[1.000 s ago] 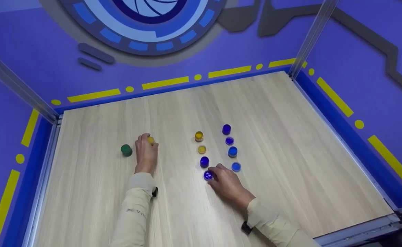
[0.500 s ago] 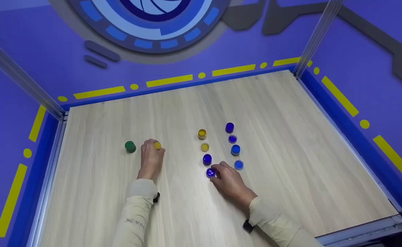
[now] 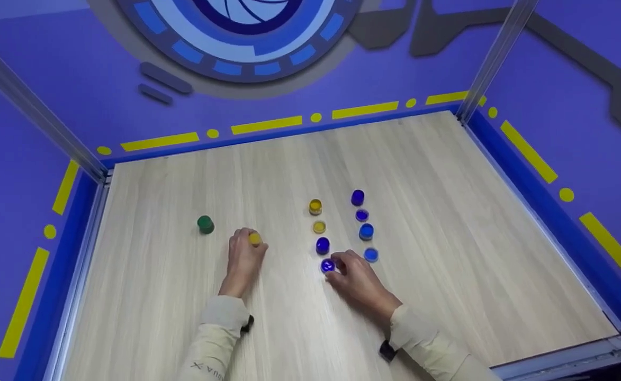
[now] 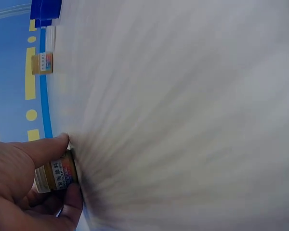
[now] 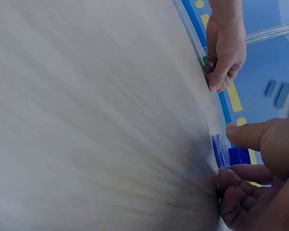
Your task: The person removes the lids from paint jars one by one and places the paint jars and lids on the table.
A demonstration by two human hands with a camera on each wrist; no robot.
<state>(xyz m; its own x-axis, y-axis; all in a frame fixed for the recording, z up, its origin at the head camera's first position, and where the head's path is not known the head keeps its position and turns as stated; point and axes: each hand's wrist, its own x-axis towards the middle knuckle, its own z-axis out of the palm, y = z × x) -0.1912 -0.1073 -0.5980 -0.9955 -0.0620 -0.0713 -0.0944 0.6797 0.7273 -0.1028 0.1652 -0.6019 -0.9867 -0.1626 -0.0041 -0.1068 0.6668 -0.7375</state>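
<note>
Nearest of all, two beige sleeves [image 3: 426, 336] reached in on the near side of the front purple jar [image 3: 322, 245]. The right hand [image 3: 362, 280], nearer than that jar and to its right, grasped the front purple lid [image 3: 327, 266] with thumb and forefinger at opposite edges. This lid lay on the wooden table [image 3: 289, 328], just to the near side of the jar. The left hand [image 3: 244, 259], left of the front purple jar, gripped a capped yellow jar [image 4: 59, 174] by its sides; I could not tell whether its base met the table. Right of the front purple jar lay a blue lid [image 3: 371, 255], then, slightly farther, a blue jar [image 3: 366, 232]. Just beyond the front purple jar was a yellow lid [image 3: 319, 227]; well to the jar's left stood a green jar [image 3: 205, 225]. Farther past the front purple jar stood an ochre jar [image 3: 315, 206], with a rear purple lid [image 3: 362, 215] and rear purple jar [image 3: 358, 197] beyond it to the right.
</note>
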